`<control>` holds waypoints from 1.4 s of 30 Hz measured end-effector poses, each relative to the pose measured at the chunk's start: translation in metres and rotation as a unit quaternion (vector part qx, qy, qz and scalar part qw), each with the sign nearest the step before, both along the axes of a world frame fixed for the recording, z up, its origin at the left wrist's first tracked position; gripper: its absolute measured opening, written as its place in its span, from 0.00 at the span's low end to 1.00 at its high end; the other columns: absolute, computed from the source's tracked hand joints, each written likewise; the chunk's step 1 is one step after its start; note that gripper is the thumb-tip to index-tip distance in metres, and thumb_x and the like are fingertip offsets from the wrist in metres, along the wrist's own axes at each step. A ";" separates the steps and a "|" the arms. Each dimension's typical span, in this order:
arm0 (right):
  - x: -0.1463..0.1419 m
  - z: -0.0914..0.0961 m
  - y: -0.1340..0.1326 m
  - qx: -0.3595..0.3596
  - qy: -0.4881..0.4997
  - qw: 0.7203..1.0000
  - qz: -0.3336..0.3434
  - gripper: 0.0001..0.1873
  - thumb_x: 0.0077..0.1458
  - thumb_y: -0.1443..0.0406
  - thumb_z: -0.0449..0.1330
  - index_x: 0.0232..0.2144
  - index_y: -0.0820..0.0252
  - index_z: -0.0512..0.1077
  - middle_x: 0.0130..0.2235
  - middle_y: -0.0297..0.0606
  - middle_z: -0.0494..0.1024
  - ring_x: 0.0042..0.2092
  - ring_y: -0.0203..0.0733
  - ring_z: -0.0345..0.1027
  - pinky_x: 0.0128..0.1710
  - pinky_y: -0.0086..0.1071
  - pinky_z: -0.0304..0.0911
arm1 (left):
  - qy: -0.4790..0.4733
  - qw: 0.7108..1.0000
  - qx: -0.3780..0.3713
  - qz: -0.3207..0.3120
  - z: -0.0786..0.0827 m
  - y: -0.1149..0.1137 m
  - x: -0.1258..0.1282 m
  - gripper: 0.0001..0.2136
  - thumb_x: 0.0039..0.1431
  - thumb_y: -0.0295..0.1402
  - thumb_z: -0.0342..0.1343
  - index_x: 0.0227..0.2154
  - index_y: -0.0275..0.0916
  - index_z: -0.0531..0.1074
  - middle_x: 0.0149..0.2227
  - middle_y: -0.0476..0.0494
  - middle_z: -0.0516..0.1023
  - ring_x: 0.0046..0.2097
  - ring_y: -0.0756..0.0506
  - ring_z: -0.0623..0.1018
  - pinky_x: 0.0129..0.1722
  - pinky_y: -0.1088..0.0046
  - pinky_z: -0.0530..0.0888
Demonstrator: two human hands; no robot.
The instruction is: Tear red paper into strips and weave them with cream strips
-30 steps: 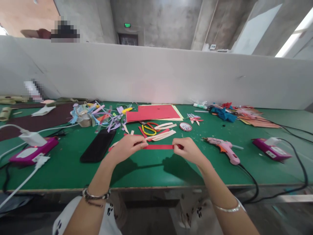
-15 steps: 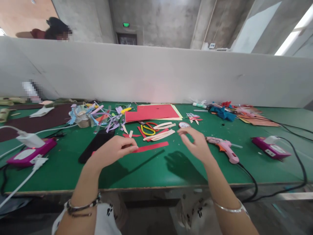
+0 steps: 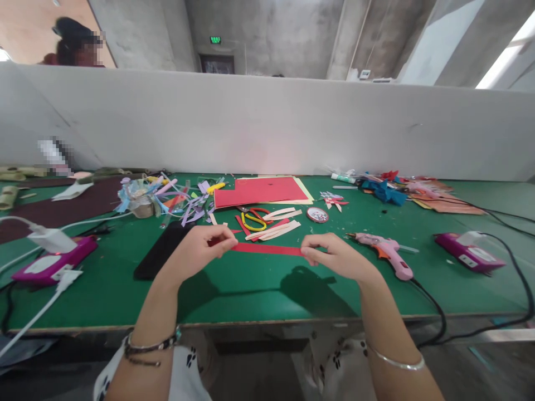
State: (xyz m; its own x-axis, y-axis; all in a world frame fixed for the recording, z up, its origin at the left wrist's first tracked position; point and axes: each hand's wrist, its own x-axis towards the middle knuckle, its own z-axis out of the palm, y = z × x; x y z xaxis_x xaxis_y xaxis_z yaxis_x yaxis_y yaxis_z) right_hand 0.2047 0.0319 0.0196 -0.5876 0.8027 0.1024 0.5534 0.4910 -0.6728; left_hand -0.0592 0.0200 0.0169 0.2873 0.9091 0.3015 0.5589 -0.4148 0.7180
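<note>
A long red paper strip [image 3: 267,249] is stretched level above the green table [image 3: 251,289]. My left hand [image 3: 200,252] pinches its left end and my right hand [image 3: 334,256] pinches its right end. Just behind the strip lie red and cream paper strips [image 3: 276,228] and yellow-and-red scissors [image 3: 253,220]. A black phone [image 3: 164,249] lies to the left of my left hand. A pink glue gun [image 3: 387,253] rests to the right of my right hand.
Red and cream paper sheets [image 3: 261,191] lie further back, with a heap of coloured scraps [image 3: 167,197] to their left and blue and red scraps [image 3: 384,189] to the right. Purple power strips [image 3: 50,262] [image 3: 466,250] with cables flank the work area. A white partition [image 3: 267,128] rises behind.
Half a second ago my right hand was off the strip with fingers apart while the left held it slanted. Now the right hand pinches the right end again and the strip is level.
</note>
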 end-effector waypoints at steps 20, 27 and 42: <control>-0.040 -0.025 0.007 -0.298 0.173 0.938 0.037 0.15 0.54 0.58 0.47 0.20 0.59 0.54 0.13 0.25 0.67 0.12 0.25 0.52 0.12 0.21 0.48 | -0.616 0.783 -0.092 0.004 -0.020 0.019 0.014 0.26 0.48 0.57 0.43 0.30 0.40 0.73 0.17 0.55 0.61 0.17 0.57 0.60 0.20 0.79 0.67; -0.057 -0.033 0.001 -0.354 0.157 0.918 0.084 0.13 0.56 0.59 0.45 0.22 0.58 0.53 0.13 0.25 0.67 0.12 0.26 0.53 0.13 0.21 0.49 | -0.582 0.811 -0.045 0.039 -0.021 0.023 0.012 0.16 0.32 0.41 0.65 0.25 0.37 0.74 0.15 0.57 0.64 0.17 0.59 0.62 0.18 0.84 0.65; -0.058 -0.017 0.000 -0.089 0.351 0.932 -0.020 0.10 0.47 0.59 0.56 0.27 0.58 0.60 0.27 0.29 0.63 0.25 0.29 0.54 0.24 0.25 0.52 | -0.212 0.975 -0.056 -0.028 -0.019 0.001 0.055 0.10 0.45 0.38 0.53 0.18 0.36 0.67 0.14 0.55 0.63 0.17 0.55 0.61 0.16 0.81 0.59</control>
State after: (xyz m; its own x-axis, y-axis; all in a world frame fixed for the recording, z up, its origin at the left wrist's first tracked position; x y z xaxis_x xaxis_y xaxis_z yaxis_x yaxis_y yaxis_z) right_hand 0.1471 0.0317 0.0021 -0.3952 0.8637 0.3127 -0.0377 0.3249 -0.9450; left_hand -0.0041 0.0205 -0.0021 0.2083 0.9294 0.3046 0.1799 -0.3425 0.9221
